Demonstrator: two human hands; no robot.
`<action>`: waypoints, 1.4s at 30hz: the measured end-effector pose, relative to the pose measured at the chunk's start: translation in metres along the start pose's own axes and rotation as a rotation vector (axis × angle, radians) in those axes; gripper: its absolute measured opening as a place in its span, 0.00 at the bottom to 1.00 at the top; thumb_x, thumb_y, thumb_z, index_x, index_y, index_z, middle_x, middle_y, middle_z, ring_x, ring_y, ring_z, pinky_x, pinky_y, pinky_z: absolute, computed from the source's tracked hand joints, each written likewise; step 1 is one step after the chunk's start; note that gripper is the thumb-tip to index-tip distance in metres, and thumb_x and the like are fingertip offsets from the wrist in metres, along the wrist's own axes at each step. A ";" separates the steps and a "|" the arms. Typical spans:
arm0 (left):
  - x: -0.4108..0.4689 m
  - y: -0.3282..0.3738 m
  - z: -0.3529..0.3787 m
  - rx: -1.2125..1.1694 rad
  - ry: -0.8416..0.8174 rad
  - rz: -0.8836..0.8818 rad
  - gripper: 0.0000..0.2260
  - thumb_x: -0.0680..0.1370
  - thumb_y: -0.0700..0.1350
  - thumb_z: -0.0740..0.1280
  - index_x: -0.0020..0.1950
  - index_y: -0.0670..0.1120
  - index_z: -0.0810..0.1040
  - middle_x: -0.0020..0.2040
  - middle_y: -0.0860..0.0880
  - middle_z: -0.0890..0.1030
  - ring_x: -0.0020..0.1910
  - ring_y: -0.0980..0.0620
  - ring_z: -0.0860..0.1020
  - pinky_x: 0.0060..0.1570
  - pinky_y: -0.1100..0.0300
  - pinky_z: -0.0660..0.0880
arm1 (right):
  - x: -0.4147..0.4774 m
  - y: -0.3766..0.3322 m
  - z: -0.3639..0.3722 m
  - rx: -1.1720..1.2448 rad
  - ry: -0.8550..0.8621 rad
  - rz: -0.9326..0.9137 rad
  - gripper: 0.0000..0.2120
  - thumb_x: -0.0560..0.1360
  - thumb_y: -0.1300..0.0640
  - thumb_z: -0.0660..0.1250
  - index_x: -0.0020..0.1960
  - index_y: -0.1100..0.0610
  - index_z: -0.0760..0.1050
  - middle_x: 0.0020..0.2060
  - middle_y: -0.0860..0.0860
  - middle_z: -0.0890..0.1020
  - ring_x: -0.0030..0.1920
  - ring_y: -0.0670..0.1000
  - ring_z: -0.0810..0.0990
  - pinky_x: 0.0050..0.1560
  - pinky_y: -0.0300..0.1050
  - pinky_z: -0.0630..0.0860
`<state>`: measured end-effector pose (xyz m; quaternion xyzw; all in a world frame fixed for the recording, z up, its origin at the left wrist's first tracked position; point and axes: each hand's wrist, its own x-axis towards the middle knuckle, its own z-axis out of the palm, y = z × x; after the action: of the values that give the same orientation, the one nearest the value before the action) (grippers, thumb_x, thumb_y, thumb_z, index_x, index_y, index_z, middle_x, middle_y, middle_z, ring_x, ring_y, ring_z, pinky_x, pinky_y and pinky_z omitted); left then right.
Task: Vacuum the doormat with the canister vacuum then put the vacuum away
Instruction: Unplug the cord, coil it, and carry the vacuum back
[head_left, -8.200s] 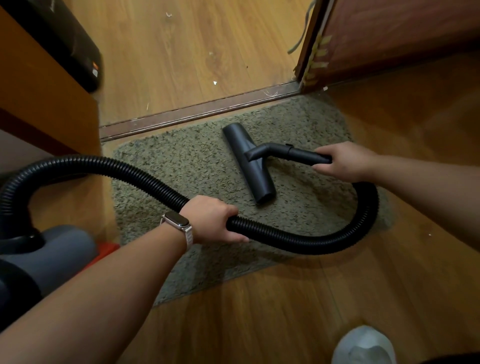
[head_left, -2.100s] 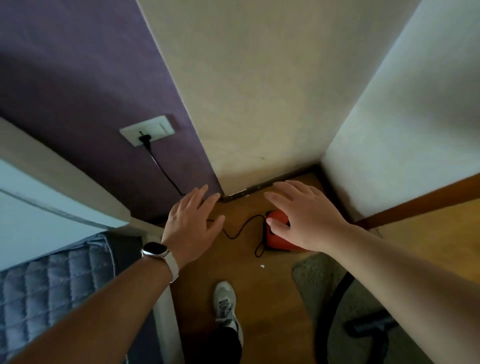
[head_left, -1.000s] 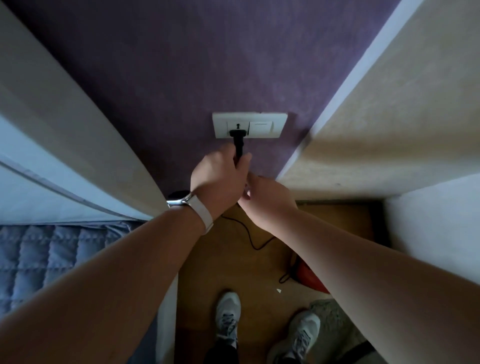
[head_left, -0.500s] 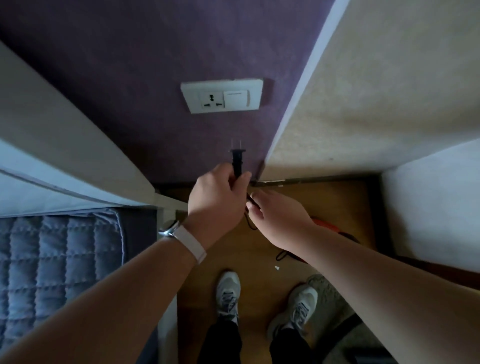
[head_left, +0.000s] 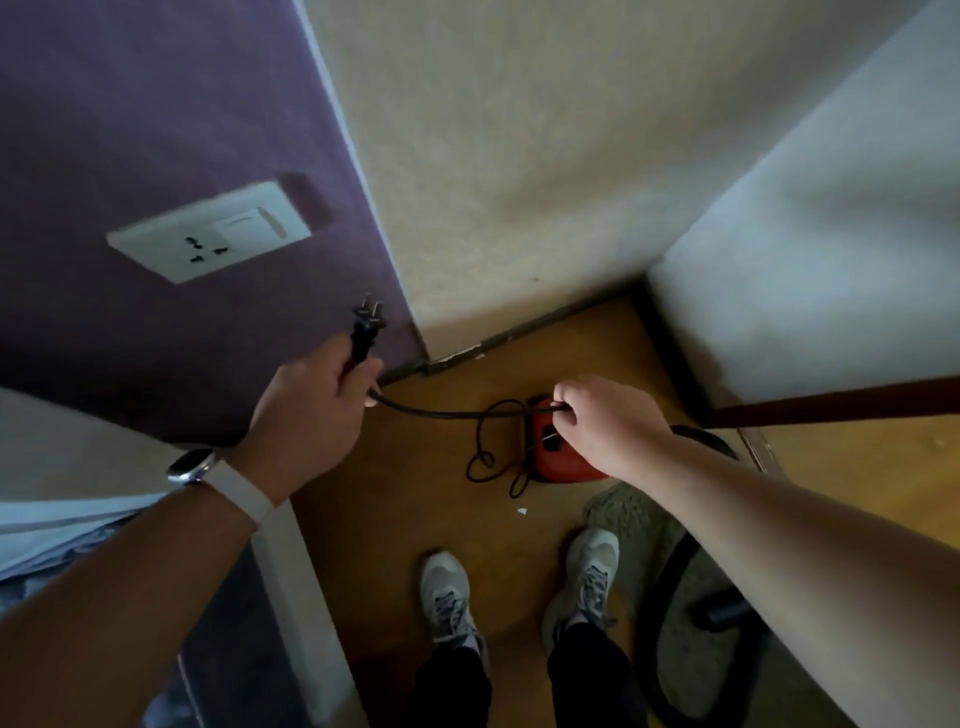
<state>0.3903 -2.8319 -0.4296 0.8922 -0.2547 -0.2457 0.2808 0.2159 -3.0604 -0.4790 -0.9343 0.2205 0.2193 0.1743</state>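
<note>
My left hand (head_left: 311, 410) grips the black power plug (head_left: 366, 325), its prongs pointing up and away from the wall. My right hand (head_left: 602, 421) pinches the black power cord (head_left: 457, 414) a short way along, so the cord stretches between both hands. More cord lies in loose loops on the floor beside the red canister vacuum (head_left: 558, 462), which is partly hidden behind my right hand. The grey doormat (head_left: 639, 525) lies at the lower right with the black vacuum hose (head_left: 670, 571) curving across it.
A white wall socket (head_left: 208, 236) with a switch sits empty on the purple wall. Cream walls close off the corner ahead. My two feet in grey sneakers (head_left: 447, 597) stand on the wooden floor. A quilted bed edge is at the lower left.
The plug has come out of the socket. My right hand has slid right along the cord, away from my left hand, and the view has turned towards the vacuum.
</note>
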 end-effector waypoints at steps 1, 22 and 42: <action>0.004 0.000 0.004 0.039 -0.031 0.025 0.08 0.83 0.47 0.61 0.47 0.46 0.76 0.36 0.48 0.78 0.33 0.48 0.77 0.32 0.53 0.72 | -0.005 0.014 0.003 -0.035 0.014 0.016 0.08 0.83 0.51 0.57 0.50 0.50 0.74 0.40 0.45 0.74 0.35 0.47 0.74 0.28 0.40 0.62; 0.057 0.143 0.226 0.629 -0.306 0.409 0.08 0.84 0.46 0.56 0.54 0.49 0.75 0.41 0.48 0.77 0.38 0.45 0.76 0.34 0.51 0.72 | -0.080 0.228 0.029 0.411 0.235 0.380 0.11 0.83 0.52 0.56 0.57 0.53 0.76 0.46 0.47 0.76 0.42 0.49 0.76 0.37 0.45 0.70; 0.036 0.258 0.311 -0.266 -1.017 0.024 0.08 0.80 0.46 0.66 0.53 0.42 0.80 0.43 0.48 0.81 0.44 0.57 0.77 0.50 0.59 0.75 | -0.079 0.264 0.031 0.309 0.014 0.368 0.01 0.82 0.55 0.60 0.53 0.51 0.70 0.41 0.47 0.72 0.40 0.50 0.76 0.43 0.51 0.80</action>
<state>0.1551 -3.1540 -0.5030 0.6139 -0.3357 -0.6745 0.2356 0.0126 -3.2428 -0.5269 -0.8423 0.4189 0.2045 0.2706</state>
